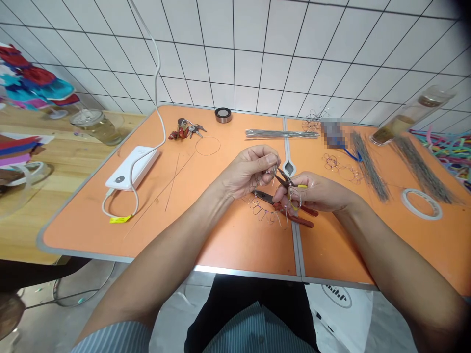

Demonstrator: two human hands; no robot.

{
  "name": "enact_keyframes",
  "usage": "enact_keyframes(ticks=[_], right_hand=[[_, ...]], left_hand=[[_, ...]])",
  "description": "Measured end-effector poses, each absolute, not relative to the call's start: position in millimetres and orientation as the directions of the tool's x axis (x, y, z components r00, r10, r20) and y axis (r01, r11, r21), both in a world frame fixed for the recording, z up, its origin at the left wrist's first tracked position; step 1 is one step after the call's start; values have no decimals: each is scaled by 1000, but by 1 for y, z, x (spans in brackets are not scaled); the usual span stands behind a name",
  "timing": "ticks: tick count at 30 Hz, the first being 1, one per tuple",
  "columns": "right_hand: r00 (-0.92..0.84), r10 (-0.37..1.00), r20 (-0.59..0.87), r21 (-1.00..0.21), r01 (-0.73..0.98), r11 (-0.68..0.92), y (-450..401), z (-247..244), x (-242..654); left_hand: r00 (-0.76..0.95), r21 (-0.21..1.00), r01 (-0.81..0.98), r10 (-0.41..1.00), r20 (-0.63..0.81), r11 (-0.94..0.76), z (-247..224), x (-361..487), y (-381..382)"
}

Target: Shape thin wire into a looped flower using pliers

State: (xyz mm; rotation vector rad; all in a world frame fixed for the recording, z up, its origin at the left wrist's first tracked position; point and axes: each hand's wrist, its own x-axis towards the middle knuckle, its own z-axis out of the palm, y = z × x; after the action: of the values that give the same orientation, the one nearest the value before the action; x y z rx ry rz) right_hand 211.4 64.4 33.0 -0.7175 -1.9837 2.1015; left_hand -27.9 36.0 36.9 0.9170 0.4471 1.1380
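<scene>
Two grips are shown over an orange folding bench (73,225). At far left, coloured fabric pieces (33,81) and a glass jar (96,126) are seen on or beyond a wooden bench (25,235). On the orange surface, a white power bank (130,166) is placed with its white cable (158,83) trailing, and a yellow tag (119,219) is attached near the cable's lower loop. Keys (186,130), a dark tape roll (222,114) and a wire ring (208,145) are set toward the far edge.

The left grip (250,171) is closed, fingertips together, on a thin wire (275,171). The right grip (316,192) is clamped around small pliers (283,179) with a yellow handle. The wire's short, roughly upright length is held between the grips, nearest the left fingertips, and the black pliers nose is pointed at it from the right. Red-handled pliers (294,218) lie beneath the hands, beside a wire flower shape (261,211).

Further right, straight wire rods (281,134), wire loops (331,162), two long wire bundles (370,166), a second glass jar (412,115) and a white tape roll (421,203) are arranged. Lettering on a white bag (336,296) below the bench is too distorted to be read.
</scene>
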Motion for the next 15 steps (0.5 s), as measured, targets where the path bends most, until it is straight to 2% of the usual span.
enact_keyframes(ticks=[15], right_hand=[[-874,435,-218,-969,142,-200,61,31,208]], left_hand=[[387,808,-578,910,151,112,35,-28,36]])
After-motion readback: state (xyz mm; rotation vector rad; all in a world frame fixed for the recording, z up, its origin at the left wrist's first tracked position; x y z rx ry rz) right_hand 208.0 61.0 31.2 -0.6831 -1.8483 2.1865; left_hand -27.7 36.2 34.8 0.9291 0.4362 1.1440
